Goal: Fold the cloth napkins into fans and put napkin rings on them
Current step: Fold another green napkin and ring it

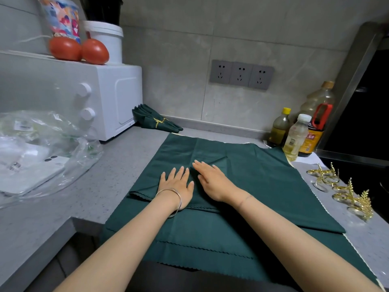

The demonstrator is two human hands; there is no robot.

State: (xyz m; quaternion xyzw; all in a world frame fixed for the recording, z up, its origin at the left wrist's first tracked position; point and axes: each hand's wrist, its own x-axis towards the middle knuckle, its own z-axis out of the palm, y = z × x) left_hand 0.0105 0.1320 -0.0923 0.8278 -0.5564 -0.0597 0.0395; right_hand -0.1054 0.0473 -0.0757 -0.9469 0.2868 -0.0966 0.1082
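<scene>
A dark green cloth napkin [259, 178] lies spread on the grey counter, its near edge folded over into a scalloped band; more green napkins lie beneath it toward me. My left hand [176, 185] lies flat on the fold, fingers straight, a thin bangle at the wrist. My right hand [212, 179] presses flat beside it, fingers pointing left and away. A finished green fan napkin with a gold ring [156, 121] lies at the back next to the oven. Several gold leaf-shaped napkin rings [345, 191] sit at the right.
A white countertop oven [105, 98] stands at the left with two tomatoes [79, 50] on top. Clear plastic bags [42, 152] and a phone lie at the left. Oil and sauce bottles [299, 133] stand at the back right beside a black stove area.
</scene>
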